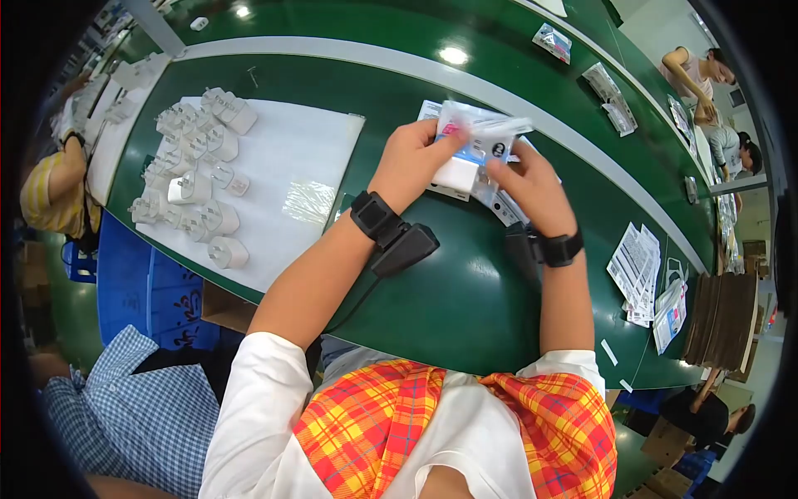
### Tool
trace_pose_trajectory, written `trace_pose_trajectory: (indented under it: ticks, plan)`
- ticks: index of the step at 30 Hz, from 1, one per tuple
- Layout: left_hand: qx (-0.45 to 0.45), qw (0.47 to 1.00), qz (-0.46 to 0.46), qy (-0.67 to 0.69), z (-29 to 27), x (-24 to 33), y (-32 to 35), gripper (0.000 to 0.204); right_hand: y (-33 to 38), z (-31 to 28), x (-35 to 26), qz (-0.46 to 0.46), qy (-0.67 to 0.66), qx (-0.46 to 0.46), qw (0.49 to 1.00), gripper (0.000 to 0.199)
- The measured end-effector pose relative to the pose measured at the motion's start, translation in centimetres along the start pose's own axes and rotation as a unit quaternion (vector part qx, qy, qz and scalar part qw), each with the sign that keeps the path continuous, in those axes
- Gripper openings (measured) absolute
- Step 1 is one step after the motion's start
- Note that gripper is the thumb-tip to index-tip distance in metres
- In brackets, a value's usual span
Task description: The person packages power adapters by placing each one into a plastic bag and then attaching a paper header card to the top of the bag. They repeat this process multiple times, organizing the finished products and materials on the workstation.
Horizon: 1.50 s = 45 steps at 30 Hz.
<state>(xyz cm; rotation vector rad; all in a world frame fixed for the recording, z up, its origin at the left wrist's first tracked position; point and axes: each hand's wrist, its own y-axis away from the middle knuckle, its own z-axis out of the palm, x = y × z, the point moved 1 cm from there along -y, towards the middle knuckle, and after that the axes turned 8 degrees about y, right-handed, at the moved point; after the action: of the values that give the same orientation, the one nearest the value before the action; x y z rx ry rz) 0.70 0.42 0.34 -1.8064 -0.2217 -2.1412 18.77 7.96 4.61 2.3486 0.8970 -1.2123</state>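
Well, the left hand pinches a plastic packet. The right hand is at its edge, grip hard to tell. White plugs stand leftward.

Glossy green table, bright light reflection.

Print on packet, characters on blue bin

I observe a glossy green desk supporting a flat white rectangular sheet at left, with fanned white printed papers and narrow white strips at right.
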Motion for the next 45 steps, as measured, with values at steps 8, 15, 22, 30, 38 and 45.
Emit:
trace_pose_trajectory:
  ticks: [8, 15, 22, 30, 38, 45]
  plan:
    - [0.030, 0.997, 0.017, 0.071, 0.3, -0.3, -0.5, 0.028, -1.2, 0.1, 1.4, 0.067, -0.187, 0.031, 0.980, 0.032]
    - [-0.072, 0.955, 0.111, -0.266, -1.2, -0.6, -1.7, 0.023, -2.7, -2.8, 5.2, -0.051, -0.010, -0.066, 0.996, 0.023]
    - [-0.188, 0.823, 0.186, -0.503, 0.0, -0.5, 1.4, 0.026, 1.1, -1.1, 0.2, -0.273, 0.396, -0.042, 0.876, 0.026]
    - [-0.178, 0.820, 0.178, -0.514, 0.7, -0.4, 1.8, 0.027, 1.9, 2.3, -0.5, -0.169, 0.308, -0.055, 0.935, 0.012]
    - [-0.191, 0.826, 0.174, -0.502, 1.1, -1.4, 1.5, 0.026, 2.3, 0.7, 0.4, -0.248, 0.259, -0.106, 0.928, 0.008]
    - [-0.206, 0.863, 0.176, -0.426, 0.0, 0.1, 1.4, 0.035, 23.3, -17.6, 4.6, 0.075, 0.157, 0.267, 0.948, 0.007]
